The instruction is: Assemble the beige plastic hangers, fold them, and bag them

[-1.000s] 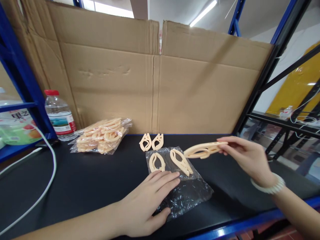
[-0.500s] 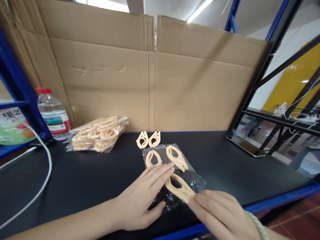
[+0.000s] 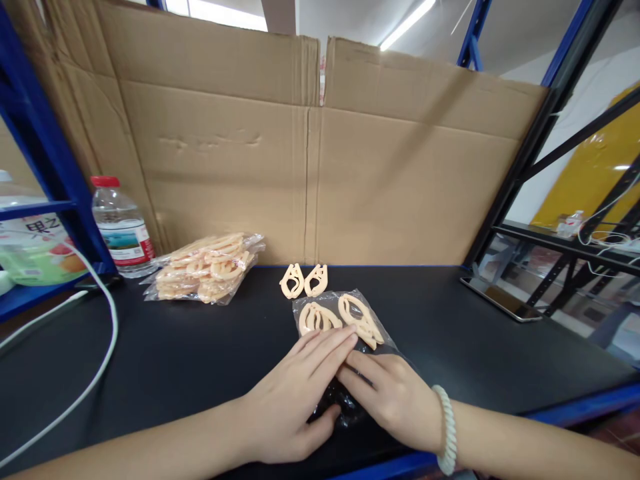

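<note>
A clear plastic bag (image 3: pixel 357 313) lies on the black table (image 3: pixel 200 360) with several peach plastic clips (image 3: pixel 340 317) inside it. My left hand (image 3: pixel 295 393) lies flat on the near end of the bag, fingers stretched out. My right hand (image 3: pixel 387 393), a white bead bracelet on the wrist, rests beside it on the bag with fingers extended toward the clips. Neither hand holds a clip. Two more loose clips (image 3: pixel 303 281) lie just behind the bag.
A full bag of the same clips (image 3: pixel 205 270) sits at the back left, next to a water bottle (image 3: pixel 120 230) and a white cable (image 3: pixel 95 360). A cardboard wall (image 3: pixel 310 173) stands behind. A phone (image 3: pixel 503 300) lies at the right.
My right hand brought a clip from the right down to the bag, pushed it in with the others, and now lies flat with nothing in it. My left hand stayed on the bag.
</note>
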### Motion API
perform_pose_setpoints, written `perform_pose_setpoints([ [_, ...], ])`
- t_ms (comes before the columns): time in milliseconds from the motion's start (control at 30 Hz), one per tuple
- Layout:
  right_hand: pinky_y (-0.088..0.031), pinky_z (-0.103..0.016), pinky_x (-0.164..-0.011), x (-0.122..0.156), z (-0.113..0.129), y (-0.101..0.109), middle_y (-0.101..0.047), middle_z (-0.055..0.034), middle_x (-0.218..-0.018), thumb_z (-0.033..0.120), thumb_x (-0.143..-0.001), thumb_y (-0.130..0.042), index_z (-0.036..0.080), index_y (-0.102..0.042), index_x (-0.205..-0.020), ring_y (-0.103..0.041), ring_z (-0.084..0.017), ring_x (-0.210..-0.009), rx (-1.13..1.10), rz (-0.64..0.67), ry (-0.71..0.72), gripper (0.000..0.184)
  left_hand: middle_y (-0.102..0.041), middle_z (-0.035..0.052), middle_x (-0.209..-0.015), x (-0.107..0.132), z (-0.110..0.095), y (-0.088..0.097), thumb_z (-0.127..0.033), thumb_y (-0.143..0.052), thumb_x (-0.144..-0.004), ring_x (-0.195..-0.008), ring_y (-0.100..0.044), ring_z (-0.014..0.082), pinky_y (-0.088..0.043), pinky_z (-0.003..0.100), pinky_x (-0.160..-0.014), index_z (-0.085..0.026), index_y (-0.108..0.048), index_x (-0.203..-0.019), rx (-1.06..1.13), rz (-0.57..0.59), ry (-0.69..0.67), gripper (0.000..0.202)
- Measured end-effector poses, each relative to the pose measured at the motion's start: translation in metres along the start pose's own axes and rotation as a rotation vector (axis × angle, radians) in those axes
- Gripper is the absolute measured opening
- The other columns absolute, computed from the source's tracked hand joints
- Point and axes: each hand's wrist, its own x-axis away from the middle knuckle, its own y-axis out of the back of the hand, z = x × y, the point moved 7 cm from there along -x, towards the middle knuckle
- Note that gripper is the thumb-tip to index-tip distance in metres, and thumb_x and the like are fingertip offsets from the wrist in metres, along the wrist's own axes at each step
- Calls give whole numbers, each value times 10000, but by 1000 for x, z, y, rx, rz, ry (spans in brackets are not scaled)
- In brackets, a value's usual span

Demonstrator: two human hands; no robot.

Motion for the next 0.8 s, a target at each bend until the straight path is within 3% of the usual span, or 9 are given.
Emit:
perform_pose_setpoints([
  [167,-579,-341,-718,1,-8,-28,-684,-121,-907,84,-871,-499,92,-638,-978,-653,-230,-769,-13,139,-12,175,-295,139,-1535,0,-2,1,-106,-527,-749,-1416,-252,307,-266,526,-1147,-202,-52,-1498,11,1,-10,892],
  [400,-480,-465,-990,5,-17,-45,-637,-188,-1167,101,-866,-525,76,-573,-1169,-591,-288,-1126,-56,251,8,307,-297,145,-1536,0,-2,1,-118,-525,-772,-1415,-258,311,-269,537,-1140,-207,-72,-1495,3,9,3,858],
  [500,-471,-476,-1010,4,-10,-29,-608,-201,-1233,91,-851,-535,81,-562,-1209,-551,-305,-1194,-53,243,26,359,-293,144,-1538,1,-1,0,-123,-530,-771,-1415,-258,316,-255,545,-1144,-207,-68,-1497,8,14,7,865],
  [567,-506,-455,-975,2,-4,-4,-636,-184,-1199,70,-856,-493,109,-596,-1174,-594,-287,-1140,-97,207,35,337,-289,146,-1540,1,1,0,-133,-538,-771,-1414,-261,315,-250,542,-1148,-201,-67,-1498,10,22,16,870],
  [667,-583,-239,-773,-6,-6,42,-728,-23,-911,50,-868,-410,232,-641,-1059,-693,-136,-832,-482,153,116,350,-270,142,-1550,0,1,-1,-142,-539,-777,-1411,-268,312,-247,541,-1150,-200,-88,-1495,-6,53,22,850],
  [733,-564,-210,-701,-17,-38,55,-721,8,-844,72,-896,-416,235,-641,-1020,-684,-112,-754,-557,164,-30,304,-278,133,-1550,-1,1,-2,-142,-535,-778,-1404,-286,308,-243,544,-1150,-200,-142,-1487,-22,83,25,812],
  [800,-550,-302,-790,-31,-85,56,-714,-52,-954,113,-925,-423,183,-642,-1049,-673,-161,-860,-322,59,-179,261,-313,123,-1537,-1,0,-2,-138,-535,-777,-1394,-308,307,-240,545,-1150,-197,-223,-1467,-30,102,27,759],
])
